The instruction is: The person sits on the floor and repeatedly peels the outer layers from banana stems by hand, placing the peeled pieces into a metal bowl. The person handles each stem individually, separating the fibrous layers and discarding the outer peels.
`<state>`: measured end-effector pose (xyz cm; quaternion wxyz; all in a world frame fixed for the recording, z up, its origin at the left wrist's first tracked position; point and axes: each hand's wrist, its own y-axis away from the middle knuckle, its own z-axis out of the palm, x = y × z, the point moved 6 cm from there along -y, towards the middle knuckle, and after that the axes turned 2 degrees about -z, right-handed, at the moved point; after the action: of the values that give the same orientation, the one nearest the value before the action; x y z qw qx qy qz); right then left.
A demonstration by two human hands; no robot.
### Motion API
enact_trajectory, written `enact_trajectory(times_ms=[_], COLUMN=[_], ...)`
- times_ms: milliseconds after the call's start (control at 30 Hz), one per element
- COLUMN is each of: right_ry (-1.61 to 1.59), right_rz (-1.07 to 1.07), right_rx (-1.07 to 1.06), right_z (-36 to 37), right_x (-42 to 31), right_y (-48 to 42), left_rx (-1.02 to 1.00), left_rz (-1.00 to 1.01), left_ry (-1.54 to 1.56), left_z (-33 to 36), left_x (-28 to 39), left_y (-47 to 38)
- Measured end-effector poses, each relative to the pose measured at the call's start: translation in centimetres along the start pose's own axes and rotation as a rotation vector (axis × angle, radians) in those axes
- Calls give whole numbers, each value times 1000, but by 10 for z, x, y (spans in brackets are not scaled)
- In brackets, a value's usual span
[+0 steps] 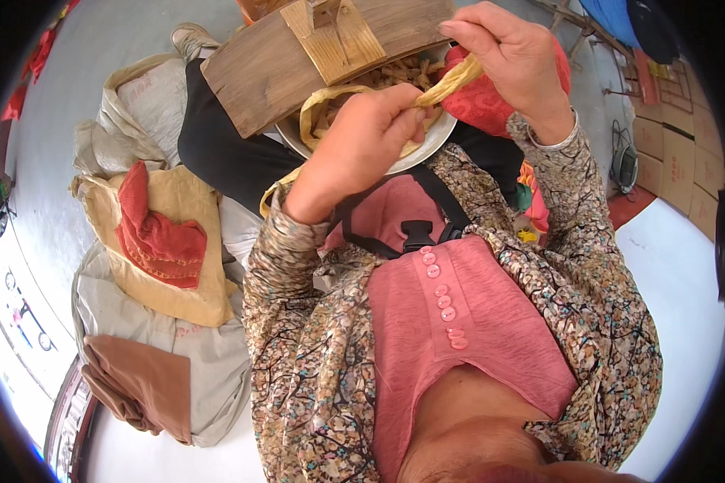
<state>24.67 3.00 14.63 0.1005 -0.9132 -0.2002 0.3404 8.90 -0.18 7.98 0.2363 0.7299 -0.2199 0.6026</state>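
Note:
Between my hands stretches a long, soft, pale yellow strip (pixel 450 83), twisted and folded. My left hand (pixel 362 142) grips it above a white basin (pixel 447 142). Farther up and to the right, my right hand (pixel 510 57) pinches the strip's other end between thumb and fingers. More of the strip loops over the basin's left side and trails down past my left wrist. Across the basin's far side lies a wooden board (pixel 248 78) with a lighter wood piece (pixel 344 45) fixed on it. Small tan pieces (pixel 405 73) show in the basin, partly hidden by the board and my left hand.
To the left stand woven sacks (pixel 151 90), with a red cloth (pixel 163 235) and a brown cloth (pixel 145 380) on them. A red patterned cloth (pixel 474 96) lies beside the basin. Cardboard boxes (pixel 676 157) are stacked at the right. A shoe (pixel 192 41) shows at top left.

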Motion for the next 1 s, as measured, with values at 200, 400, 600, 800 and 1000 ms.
enact_trajectory(times_ms=[200,400,600,800,1000], right_ry=[-583,-1466,-798,-311,-45], right_rz=[312,428,235,126,38], right_rx=[-711,-577,-68,111,59], right_z=[70,57,91,98,90], right_x=[13,-61,-13,4,2], right_y=[59,57,24,31,31], left_rx=[-153,-21,314,357,308], left_rz=[-172,-210,-97,-158,-151], left_ry=[-25,480,544,718,281], left_z=[-24,-23,5,12,2], left_x=[-8,-10,-3,-28,-60], left_y=[7,41,28,13,16])
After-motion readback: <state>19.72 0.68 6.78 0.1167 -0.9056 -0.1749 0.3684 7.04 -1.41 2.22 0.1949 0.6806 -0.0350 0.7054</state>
